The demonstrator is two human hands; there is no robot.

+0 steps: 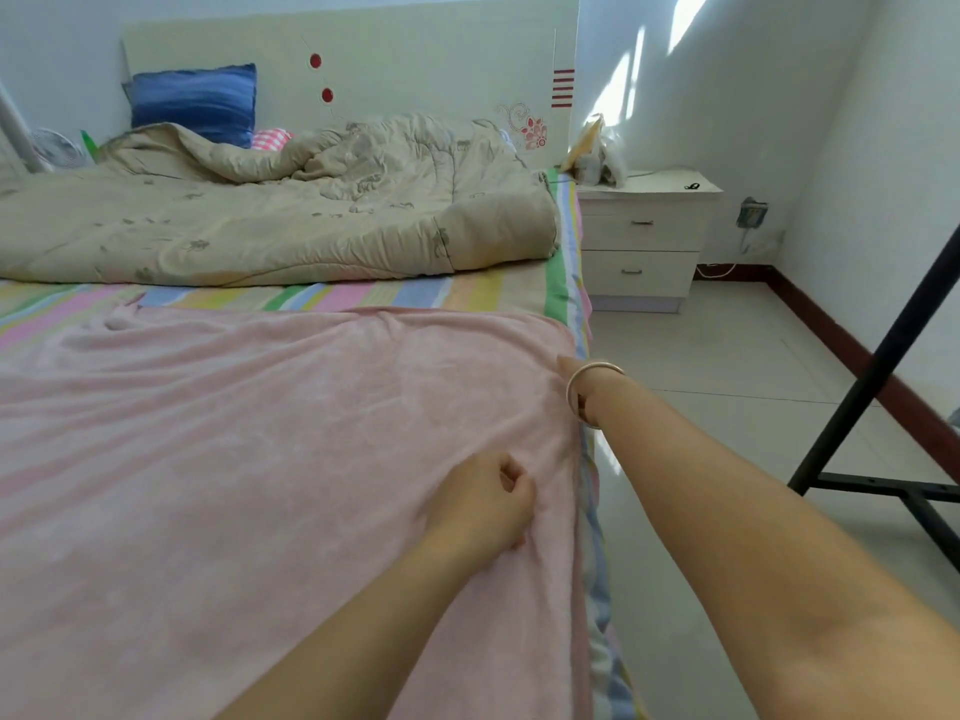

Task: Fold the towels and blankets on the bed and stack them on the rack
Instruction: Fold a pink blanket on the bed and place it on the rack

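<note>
A large pink blanket [249, 459] lies spread flat over the near half of the bed, its right edge along the bed's side. My left hand [483, 504] rests on the blanket near that edge, fingers curled into the cloth. My right hand [571, 374] is mostly hidden past the wrist with a bangle; it reaches to the blanket's far right corner, and its fingers cannot be seen. A black metal rack [878, 387] stands on the floor at the right.
A rumpled beige quilt [270, 210] covers the far half of the bed, over a striped sheet [363, 293]. A blue pillow [195, 101] leans on the headboard. A white nightstand [641, 236] stands beside the bed. Tiled floor [727, 366] lies between bed and rack.
</note>
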